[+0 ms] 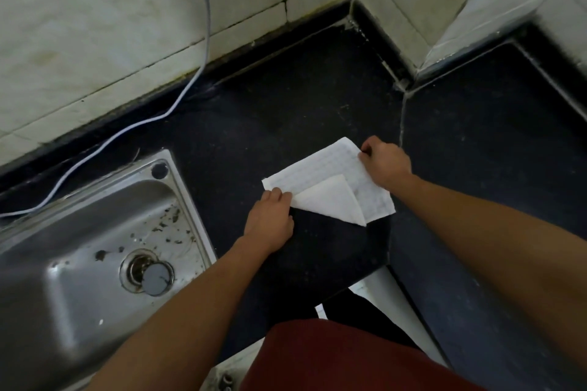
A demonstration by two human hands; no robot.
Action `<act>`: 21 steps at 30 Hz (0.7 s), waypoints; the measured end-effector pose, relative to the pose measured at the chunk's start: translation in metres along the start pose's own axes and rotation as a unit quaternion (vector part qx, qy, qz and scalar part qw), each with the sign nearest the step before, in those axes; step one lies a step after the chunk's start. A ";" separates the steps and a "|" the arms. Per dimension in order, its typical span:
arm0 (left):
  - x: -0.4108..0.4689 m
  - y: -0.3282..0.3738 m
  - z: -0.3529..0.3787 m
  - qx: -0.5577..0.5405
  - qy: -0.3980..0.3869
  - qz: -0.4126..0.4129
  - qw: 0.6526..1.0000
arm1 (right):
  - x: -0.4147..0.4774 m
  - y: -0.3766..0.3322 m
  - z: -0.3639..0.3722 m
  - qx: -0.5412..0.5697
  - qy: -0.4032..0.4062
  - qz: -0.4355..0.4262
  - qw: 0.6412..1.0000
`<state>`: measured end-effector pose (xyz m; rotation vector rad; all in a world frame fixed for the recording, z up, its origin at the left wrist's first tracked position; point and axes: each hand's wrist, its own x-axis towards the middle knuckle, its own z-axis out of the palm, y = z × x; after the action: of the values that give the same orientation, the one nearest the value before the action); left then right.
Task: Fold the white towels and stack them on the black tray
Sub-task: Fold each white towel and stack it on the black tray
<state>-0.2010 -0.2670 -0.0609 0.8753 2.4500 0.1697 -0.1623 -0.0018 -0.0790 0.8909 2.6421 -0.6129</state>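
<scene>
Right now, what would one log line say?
step: folding white towel | left hand: grips left edge | right hand: pinches far corner | fold: one corner turned over

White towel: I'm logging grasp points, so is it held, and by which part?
Both hands hold the white towel: the left hand pinches its near-left corner, and the right hand grips its right edge near the far corner.

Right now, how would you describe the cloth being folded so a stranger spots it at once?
Right of the steel sink, on the black counter in the tiled corner, lies a white towel, held at opposite edges by the left hand and right hand. Only it shows faint grid lines and a folded-over smooth triangle.
</scene>
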 end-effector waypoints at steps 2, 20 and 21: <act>0.001 0.000 0.000 0.005 0.002 0.001 1.000 | -0.006 0.002 -0.001 -0.004 0.026 -0.022 0.999; -0.006 -0.031 0.001 -0.013 0.013 0.028 0.999 | -0.129 -0.023 0.058 -0.006 -0.145 -0.189 0.971; -0.007 -0.032 0.002 -0.011 0.012 0.029 0.999 | -0.131 -0.021 0.062 -0.016 -0.166 -0.193 0.967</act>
<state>-0.2135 -0.2969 -0.0683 0.9395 2.4416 0.2280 -0.0666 -0.1131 -0.0754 0.2291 2.5133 -0.7326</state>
